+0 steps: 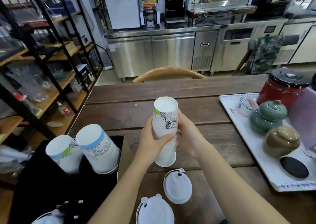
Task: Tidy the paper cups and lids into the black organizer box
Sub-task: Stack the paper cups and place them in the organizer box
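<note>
Both hands hold an upside-down stack of white paper cups (165, 121) with a black drawing, raised above the wooden table. My left hand (150, 143) wraps its left side, thumb across the front. My right hand (187, 135) grips the right side. The black organizer box (65, 186) sits at the lower left. Two inverted cup stacks stand in its rear slots: one with a green and blue band (64, 153), one with a blue band (99, 148). Two stacks of white lids lie on the table below the hands, one (177, 186) nearer them and one (154, 210) at the bottom edge.
A white tray (253, 148) on the right carries a green jar (268, 116), a brown jar (282, 141), a black coaster (294, 167) and a red canister (283, 88). A wooden chair back (169, 73) stands beyond the table. Black shelving (42, 61) lines the left.
</note>
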Tool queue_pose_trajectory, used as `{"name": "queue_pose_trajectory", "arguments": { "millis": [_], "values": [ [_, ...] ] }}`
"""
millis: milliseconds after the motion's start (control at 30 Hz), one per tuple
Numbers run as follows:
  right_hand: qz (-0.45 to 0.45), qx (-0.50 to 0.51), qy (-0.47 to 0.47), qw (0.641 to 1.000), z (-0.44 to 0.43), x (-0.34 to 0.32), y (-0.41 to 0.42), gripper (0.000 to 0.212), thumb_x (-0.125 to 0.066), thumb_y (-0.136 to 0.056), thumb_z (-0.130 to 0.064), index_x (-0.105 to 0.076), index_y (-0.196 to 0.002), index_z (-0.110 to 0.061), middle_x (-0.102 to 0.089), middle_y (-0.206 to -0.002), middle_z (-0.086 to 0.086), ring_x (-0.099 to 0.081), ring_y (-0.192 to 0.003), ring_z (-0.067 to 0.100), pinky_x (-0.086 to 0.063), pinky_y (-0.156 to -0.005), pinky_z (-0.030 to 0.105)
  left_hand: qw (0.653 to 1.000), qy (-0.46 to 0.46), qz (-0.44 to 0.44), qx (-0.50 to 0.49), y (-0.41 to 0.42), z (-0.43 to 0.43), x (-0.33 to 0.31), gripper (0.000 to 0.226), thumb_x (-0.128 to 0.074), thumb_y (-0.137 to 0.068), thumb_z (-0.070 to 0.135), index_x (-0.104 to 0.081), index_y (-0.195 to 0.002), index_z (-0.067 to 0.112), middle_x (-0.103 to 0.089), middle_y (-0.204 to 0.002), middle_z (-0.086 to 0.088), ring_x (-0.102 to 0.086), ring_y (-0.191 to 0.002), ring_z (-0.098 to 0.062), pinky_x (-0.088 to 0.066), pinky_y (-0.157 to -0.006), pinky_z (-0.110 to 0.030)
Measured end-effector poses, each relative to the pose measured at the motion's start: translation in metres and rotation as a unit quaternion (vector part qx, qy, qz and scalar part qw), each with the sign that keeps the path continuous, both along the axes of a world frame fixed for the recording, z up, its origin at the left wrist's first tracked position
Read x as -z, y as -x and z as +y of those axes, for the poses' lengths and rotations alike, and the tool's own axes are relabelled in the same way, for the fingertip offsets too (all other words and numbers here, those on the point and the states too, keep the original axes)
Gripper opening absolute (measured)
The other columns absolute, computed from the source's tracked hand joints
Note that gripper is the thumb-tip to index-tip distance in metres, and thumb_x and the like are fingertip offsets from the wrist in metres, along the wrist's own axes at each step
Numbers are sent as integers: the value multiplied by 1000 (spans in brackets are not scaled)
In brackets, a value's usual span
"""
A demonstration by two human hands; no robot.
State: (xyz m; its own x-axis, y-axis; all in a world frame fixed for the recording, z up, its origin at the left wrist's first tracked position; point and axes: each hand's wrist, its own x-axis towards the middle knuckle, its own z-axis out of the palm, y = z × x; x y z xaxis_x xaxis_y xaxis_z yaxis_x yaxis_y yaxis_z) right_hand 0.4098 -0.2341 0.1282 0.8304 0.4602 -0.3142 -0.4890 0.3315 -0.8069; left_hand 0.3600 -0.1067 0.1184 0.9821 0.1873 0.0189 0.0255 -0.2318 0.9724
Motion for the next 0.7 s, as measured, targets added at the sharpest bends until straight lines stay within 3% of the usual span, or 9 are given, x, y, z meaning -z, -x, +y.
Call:
{"name": "queue_pose_trajectory", "arguments": {
  "millis": [133,300,400,467,500,567,633,700],
  "values": [
    [37,-10,50,998,2,30,3,49,-39,-95,-52,-73,-105,-18,-78,-95,-1,-74,-79,9,-57,-55,21,998,5,57,0,3,4,32,66,-82,-61,36,-41,-111,50,-55,-130,9,-52,-119,-9,-45,-103,-41],
    [88,-33,82,992,3,57,1,55,-45,-92,-53,-65,-118,-9,-68,-120,14,-66,-109,25,-51,-95,41,989,-23,141,25,13,13,69,77,-81,-71,21,-34,-131,31,-49,-133,7,-48,-121,-11,-41,-103,-35],
    [73,-26,124,989,0,57,-3,53,-46,-91,-55,-67,-115,-12,-75,-107,3,-71,-97,13,-56,-77,23,981,-20,191,35,12,24,77,60,-62,-81,1,-38,-123,36,-55,-126,8,-51,-112,-9,-42,-99,-33],
    [35,-6,228,973,0,59,-3,61,-43,-87,-64,-60,-127,-21,-66,-126,-2,-60,-117,11,-45,-96,24,975,14,203,-87,8,26,76,42,-47,-85,-4,-50,-116,25,-58,-127,-2,-52,-109,-16,-44,-100,-40],
    [37,-1,251,967,1,64,-3,66,-41,-85,-68,-56,-131,-23,-58,-137,-3,-51,-127,14,-36,-109,31,963,54,207,-163,7,25,75,34,-45,-88,2,-53,-115,22,-57,-129,-6,-51,-109,-18,-43,-102,-43],
    [52,17,238,970,8,73,3,69,-39,-83,-70,-49,-136,-27,-48,-145,-5,-42,-133,13,-26,-115,38,938,152,218,-222,4,20,71,32,-45,-96,25,-49,-127,26,-48,-140,-2,-45,-120,-19,-36,-108,-47],
    [71,41,211,974,14,83,12,68,-36,-83,-73,-49,-135,-32,-47,-145,-8,-40,-133,11,-23,-116,40,931,207,239,-185,3,9,68,48,-38,-95,47,-33,-142,35,-35,-151,7,-32,-137,-18,-25,-115,-49],
    [89,42,174,980,20,90,22,64,-34,-82,-74,-62,-123,-34,-59,-134,-7,-50,-126,12,-29,-113,39,919,256,262,-148,1,0,69,55,-32,-92,61,-44,-137,33,-46,-144,6,-39,-135,-18,-26,-115,-45]
  ]
}}
